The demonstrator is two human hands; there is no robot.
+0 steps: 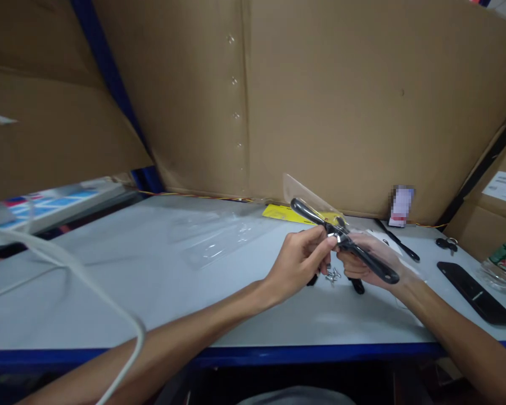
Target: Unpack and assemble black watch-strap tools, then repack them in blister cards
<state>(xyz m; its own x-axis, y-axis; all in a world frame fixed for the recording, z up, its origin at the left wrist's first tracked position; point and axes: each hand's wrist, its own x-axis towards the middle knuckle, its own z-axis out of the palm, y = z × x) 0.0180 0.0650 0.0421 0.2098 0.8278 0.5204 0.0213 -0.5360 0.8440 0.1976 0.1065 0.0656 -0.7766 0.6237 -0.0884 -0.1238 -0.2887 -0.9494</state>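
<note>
A black spokeshave (373,263) with two long handles is held tilted above the table, together with a clear plastic blister shell (306,188). My left hand (301,256) pinches at its middle, where a small silvery part shows. My right hand (365,256) grips the spokeshave and shell from behind, partly seen through the plastic; some of its fingers are hidden. Beneath the hands lie several small silvery screw-like pieces (332,275). A black handle-like end (356,286) sticks out below my right hand, the rest of it covered.
Behind the hands lies a yellow card (278,212). Another clear shell (215,242) rests left of centre. To the right are a black bar-like tool (405,247), keys (447,244), a black phone-like object (476,293) and a bottle (504,264). A white cable (105,304) hangs at left front.
</note>
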